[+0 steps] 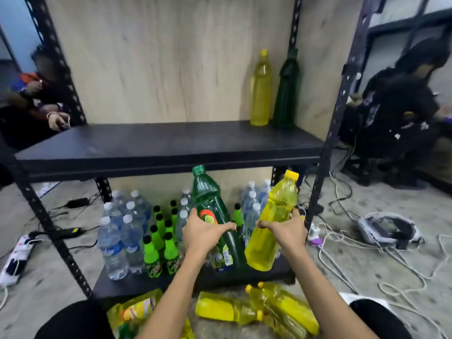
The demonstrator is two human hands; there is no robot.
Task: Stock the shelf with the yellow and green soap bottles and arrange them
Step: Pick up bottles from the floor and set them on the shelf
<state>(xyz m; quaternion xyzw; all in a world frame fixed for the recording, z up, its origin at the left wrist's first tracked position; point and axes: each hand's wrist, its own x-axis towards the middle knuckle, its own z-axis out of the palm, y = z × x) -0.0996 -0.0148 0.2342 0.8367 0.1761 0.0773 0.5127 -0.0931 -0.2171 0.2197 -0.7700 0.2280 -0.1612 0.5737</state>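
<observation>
Floor pile: nearest us, in front of the shelf (pixel 159 148), floor bottles (pixel 281 311) lie on their sides, clear yellow with yellow caps.
Left hand: our left hand (pixel 203 234) curls round the held green bottle (pixel 212 206). It is dark translucent green with a green cap and an orange-and-lime label, and its top leans left before the shelf's lower opening.
Right hand: our right hand (pixel 287 231) wraps the held yellow bottle (pixel 274 221), bright and yellow-capped, top leaning right.
Back right of the shelf: the shelved yellow bottle (pixel 260 91) and shelved green bottle (pixel 287 91) stand upright, side by side.
</observation>
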